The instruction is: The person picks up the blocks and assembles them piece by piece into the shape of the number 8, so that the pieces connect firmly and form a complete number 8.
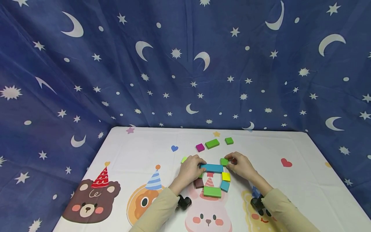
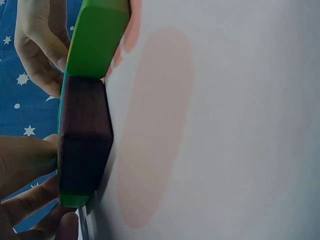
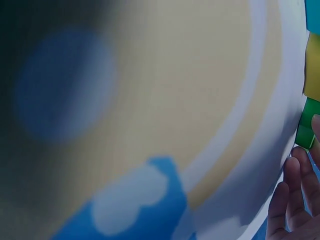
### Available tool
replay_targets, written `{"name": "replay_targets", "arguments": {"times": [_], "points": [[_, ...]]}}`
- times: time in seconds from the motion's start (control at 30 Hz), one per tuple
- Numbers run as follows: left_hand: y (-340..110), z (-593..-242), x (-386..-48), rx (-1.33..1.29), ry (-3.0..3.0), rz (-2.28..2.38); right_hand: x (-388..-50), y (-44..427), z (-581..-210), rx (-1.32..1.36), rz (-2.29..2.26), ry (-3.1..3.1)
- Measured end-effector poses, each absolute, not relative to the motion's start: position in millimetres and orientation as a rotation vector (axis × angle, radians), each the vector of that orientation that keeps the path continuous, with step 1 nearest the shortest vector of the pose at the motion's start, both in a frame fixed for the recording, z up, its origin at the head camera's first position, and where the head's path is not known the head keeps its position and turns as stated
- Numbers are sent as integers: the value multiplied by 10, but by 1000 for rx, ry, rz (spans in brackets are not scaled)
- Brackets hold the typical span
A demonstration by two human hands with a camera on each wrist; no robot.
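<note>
Wooden blocks form a ring on the white tablecloth. My left hand (image 1: pixel 189 168) pinches the left end of a long blue block (image 1: pixel 213 168) at the ring's far side. Between thumb and fingers, my right hand (image 1: pixel 242 166) holds a small green block (image 1: pixel 224 161) by the blue block's right end. A yellow block (image 1: pixel 226 177) and a smaller blue block (image 1: pixel 224 186) make up the right side. A long green block (image 1: pixel 212 191) lies at the near side, and a dark brown block (image 1: pixel 198 183) at the left. Part of another green block (image 1: pixel 200 176) shows beneath my left hand.
Beyond the ring lie a magenta block (image 1: pixel 200 147), a long green block (image 1: pixel 212 143) and a small green block (image 1: pixel 229 140). A light green block (image 1: pixel 184 159) is partly hidden behind my left hand. A blue starry curtain (image 1: pixel 185 64) hangs behind the table.
</note>
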State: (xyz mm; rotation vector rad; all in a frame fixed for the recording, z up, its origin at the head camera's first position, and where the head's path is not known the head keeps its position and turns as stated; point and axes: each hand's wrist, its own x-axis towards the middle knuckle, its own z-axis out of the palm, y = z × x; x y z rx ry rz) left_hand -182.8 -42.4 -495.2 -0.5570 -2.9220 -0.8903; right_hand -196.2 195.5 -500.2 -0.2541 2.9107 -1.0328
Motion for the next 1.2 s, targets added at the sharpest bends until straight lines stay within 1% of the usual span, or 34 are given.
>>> {"name": "replay_targets", "arguments": {"times": [0.43, 1.2], "points": [[-457, -4956, -1861, -581, -2927, -928, -1980, 1957, -5027, -286, -1081, 2906], [-517, -4975, -1766, -523, -2841, -1123, -2016, 2007, -5076, -195, -1180, 2815]]}}
